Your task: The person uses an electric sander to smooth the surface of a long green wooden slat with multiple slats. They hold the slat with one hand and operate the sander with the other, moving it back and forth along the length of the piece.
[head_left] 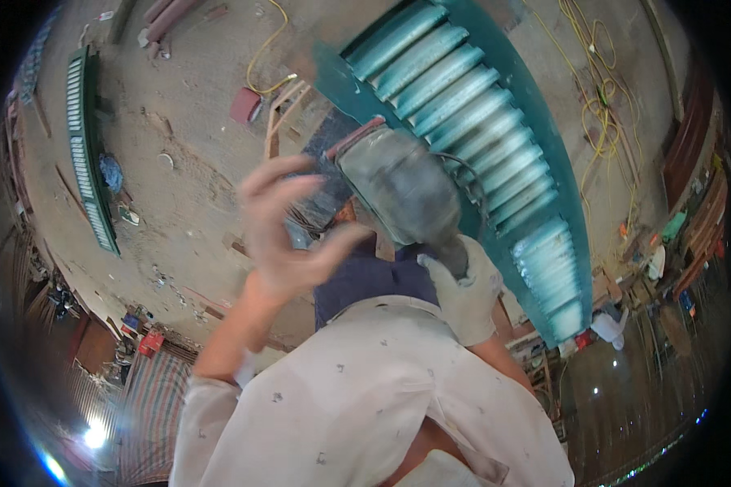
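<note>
- Where my view reaches its left side, a narrow green panel [80,154] with pale slats lies on the dusty floor [191,146], a crumpled blue bag [110,173] just beside it.
- Below that I see a striped sheet [153,410] and, near its upper end, a red container [150,343].
- Further right, a dull red block [245,105] sits at the end of a yellow cable [261,61].
- My left hand [288,227] comes next, blurred; its fingers are curved and parted from the thumb, so I read it as open, just left of the tool.
- At the centre is the power tool [402,183], grey and boxy, with a reddish strip along its upper left edge.
- My right hand [469,292], in a whitish glove, is closed around the tool's dark handle [453,258].
- Right of the tool stretches a large teal panel [573,191] with slats; the tool overlaps its edge in my view, and I cannot tell whether they touch.
- Past it, a tangle of yellow cord [605,97] lies on the floor, and reddish planks [707,219] line the far right.
</note>
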The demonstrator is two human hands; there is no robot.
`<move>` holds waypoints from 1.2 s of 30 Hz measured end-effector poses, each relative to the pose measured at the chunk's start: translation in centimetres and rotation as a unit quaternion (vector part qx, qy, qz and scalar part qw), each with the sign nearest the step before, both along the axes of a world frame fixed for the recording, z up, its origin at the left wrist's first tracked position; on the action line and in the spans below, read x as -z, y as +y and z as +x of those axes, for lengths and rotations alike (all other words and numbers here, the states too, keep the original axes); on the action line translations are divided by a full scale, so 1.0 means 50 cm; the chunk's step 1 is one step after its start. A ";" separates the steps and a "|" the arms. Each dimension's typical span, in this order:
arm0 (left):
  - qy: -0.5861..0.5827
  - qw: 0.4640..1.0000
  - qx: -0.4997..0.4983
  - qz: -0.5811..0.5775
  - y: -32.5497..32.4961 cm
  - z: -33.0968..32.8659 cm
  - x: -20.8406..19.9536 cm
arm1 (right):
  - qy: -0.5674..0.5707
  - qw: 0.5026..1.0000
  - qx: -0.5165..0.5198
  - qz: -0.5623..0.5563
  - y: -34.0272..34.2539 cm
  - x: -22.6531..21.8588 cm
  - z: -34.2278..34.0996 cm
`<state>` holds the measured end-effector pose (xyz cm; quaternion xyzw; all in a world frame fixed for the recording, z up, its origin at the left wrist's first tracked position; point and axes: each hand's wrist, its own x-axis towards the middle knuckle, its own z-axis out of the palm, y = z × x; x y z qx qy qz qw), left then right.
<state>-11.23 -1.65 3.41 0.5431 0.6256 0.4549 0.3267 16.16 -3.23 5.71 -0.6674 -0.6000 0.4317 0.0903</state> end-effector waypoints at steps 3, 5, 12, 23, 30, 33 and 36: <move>-0.017 0.965 -0.195 -0.173 -0.145 -0.024 0.144 | 0.102 0.961 0.222 -0.128 0.004 -0.014 -0.013; 0.007 0.964 -0.126 -0.236 -0.166 -0.001 0.202 | 0.131 0.908 0.369 -0.151 0.026 -0.031 -0.015; -0.083 0.898 -0.191 -0.388 0.071 0.108 0.324 | 0.107 0.904 0.404 0.092 0.119 -0.027 0.085; -0.120 0.891 0.093 -0.429 -0.299 0.377 0.292 | 0.000 0.962 0.255 0.093 0.083 -0.015 0.171; -0.153 0.945 -0.190 -0.220 -0.157 0.141 0.184 | -0.065 0.994 -0.048 0.073 -0.023 0.022 0.137; -0.109 0.987 -0.045 -0.112 -0.038 0.096 0.103 | -0.059 0.986 -0.130 0.084 -0.034 0.058 0.109; -0.016 0.992 0.036 -0.122 0.025 0.143 0.081 | -0.070 0.977 -0.170 0.109 -0.040 0.096 0.095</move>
